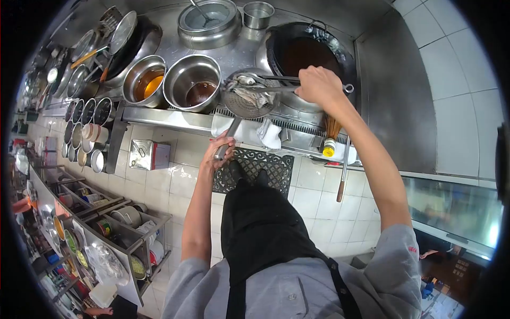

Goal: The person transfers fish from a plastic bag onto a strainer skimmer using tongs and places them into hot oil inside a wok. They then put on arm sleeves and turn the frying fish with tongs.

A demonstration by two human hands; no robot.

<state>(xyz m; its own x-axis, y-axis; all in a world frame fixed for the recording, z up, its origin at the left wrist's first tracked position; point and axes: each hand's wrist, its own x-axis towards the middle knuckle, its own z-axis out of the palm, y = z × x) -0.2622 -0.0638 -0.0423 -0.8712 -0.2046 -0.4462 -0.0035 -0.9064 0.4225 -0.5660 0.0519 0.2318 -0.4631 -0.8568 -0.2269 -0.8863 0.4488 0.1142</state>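
Note:
My left hand [219, 149] is closed around the handle of a round perforated skimmer [245, 110], held level over the front edge of the stove. A silvery-grey fish [252, 94] lies on the skimmer; whether it is whole or in pieces I cannot tell. My right hand [320, 87] grips long metal tongs [284, 79], with their two arms reaching left to the fish. A ring end sticks out on the right of the fist. Behind my right hand sits a black wok [308, 56] with dark liquid inside.
Left of the skimmer stand a steel pot of dark liquid [202, 94] and a pot of amber oil [149, 85]. A lidded steel pot [210, 34] is behind. A brush [332, 135] and a wooden-handled tool [342, 173] hang at the stove's front. White cloths [269, 134] lie on its edge.

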